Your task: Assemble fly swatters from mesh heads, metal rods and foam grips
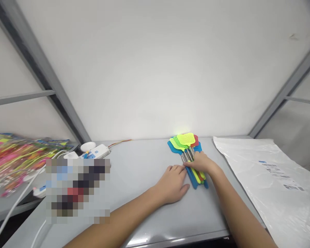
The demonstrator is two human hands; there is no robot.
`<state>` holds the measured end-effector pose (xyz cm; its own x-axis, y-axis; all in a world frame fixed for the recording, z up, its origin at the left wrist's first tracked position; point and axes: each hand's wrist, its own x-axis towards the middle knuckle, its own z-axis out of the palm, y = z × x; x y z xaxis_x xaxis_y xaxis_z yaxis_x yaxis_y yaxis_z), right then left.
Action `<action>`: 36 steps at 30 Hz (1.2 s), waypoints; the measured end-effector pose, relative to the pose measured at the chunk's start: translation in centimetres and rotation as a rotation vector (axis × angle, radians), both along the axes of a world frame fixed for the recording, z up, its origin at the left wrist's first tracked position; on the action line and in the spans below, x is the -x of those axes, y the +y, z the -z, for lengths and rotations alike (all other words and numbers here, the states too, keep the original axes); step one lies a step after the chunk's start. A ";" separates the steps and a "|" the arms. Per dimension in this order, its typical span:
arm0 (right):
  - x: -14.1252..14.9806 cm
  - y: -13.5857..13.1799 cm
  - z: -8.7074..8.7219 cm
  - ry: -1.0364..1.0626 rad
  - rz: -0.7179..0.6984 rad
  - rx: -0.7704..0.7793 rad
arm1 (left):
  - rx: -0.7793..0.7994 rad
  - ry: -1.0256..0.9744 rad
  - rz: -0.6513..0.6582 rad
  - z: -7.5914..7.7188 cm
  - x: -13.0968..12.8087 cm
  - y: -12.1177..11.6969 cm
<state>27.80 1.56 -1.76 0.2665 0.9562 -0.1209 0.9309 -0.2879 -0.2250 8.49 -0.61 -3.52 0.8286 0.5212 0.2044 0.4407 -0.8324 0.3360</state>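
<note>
A bundle of fly swatters [187,139] lies on the grey table [134,165], its perforated heads in yellow, green, red and blue pointing to the wall. Their metal shafts run down to coloured handles nearer me. My right hand [201,162] grips the bundle from above where shafts and handles meet, hiding part of it. Close by on the left, my left hand [173,184] rests palm down on the table, thumb apart from the fingers. Its fingertips are beside the handles, and I see nothing held in it.
At the right lies a large white plastic bag [268,175] with a printed label. Power strips [96,151] with white cables stand at the left back. Beyond the left frame post are many colourful wrapped items [18,158]. A pixelated patch hides part of the table's left.
</note>
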 end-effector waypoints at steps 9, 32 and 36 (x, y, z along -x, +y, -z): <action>6.4 -0.4 -0.7 0.023 -0.503 0.005 | -0.220 0.089 0.073 -0.6 6.4 -1.7; 9.0 9.8 1.2 -0.195 -0.931 -0.305 | -0.479 0.214 -0.689 1.1 12.1 5.4; 9.6 6.2 2.2 -0.248 -0.917 -0.540 | -0.479 0.189 -0.666 0.6 11.7 4.9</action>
<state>18.21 7.72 -3.95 -0.6155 0.7143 0.3331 0.7778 0.6186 0.1107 -3.24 4.33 -4.17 0.4208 0.8056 0.4171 0.9038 -0.4120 -0.1159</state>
